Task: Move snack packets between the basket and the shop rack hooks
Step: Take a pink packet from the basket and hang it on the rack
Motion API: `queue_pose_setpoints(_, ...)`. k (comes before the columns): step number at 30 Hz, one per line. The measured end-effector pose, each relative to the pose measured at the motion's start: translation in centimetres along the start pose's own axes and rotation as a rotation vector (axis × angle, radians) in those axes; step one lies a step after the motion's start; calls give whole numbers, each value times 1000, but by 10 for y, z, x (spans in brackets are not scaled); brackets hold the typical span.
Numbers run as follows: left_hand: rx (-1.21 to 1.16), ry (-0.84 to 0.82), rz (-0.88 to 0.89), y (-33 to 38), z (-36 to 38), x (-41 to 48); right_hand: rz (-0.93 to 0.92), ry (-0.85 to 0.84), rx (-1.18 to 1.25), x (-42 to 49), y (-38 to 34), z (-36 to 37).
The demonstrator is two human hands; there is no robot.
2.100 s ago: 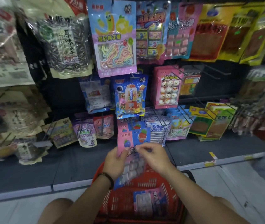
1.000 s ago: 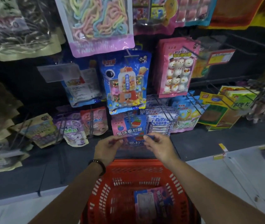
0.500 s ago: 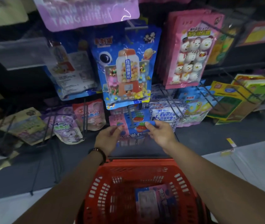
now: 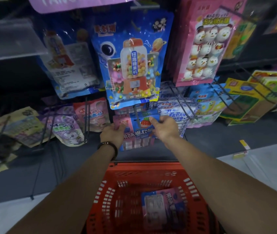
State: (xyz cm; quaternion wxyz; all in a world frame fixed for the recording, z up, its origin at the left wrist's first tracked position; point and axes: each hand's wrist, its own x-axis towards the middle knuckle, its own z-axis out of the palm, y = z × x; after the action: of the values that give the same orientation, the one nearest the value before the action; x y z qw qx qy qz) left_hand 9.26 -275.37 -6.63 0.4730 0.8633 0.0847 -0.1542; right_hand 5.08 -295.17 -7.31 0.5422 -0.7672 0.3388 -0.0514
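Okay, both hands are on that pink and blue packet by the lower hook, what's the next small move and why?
Probably slide the pink and blue packet back along the hook. The left hand and right hand pinch its top corners, and the hook crosses its top middle.

Near end of basket [image 4: 110, 188] off-frame.

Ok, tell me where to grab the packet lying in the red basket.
Come straight down from above, since the basket walls block the sides. The packet lies flat on the basket floor, so probably pinch its left long edge, where bare floor beside it leaves room to get under.
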Motion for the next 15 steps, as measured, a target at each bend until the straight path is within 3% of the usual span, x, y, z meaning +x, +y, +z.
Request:
queue_pose_setpoints(5,17,53,-42,5,-10,-9,-50,38,-83,-24,3,-17)
queue_pose_setpoints(9,152,-111,-34,-21,-19,-45,-231,21,-312,-59,59,-39)
queue_pose_setpoints(11,278,-283,42,-38,-14,-71,-253,-110,-577,-73,99,-44)
queue_pose_setpoints(15,433,-460,235,-76,1,-101,-37,-509,-980,-87,173,-29)
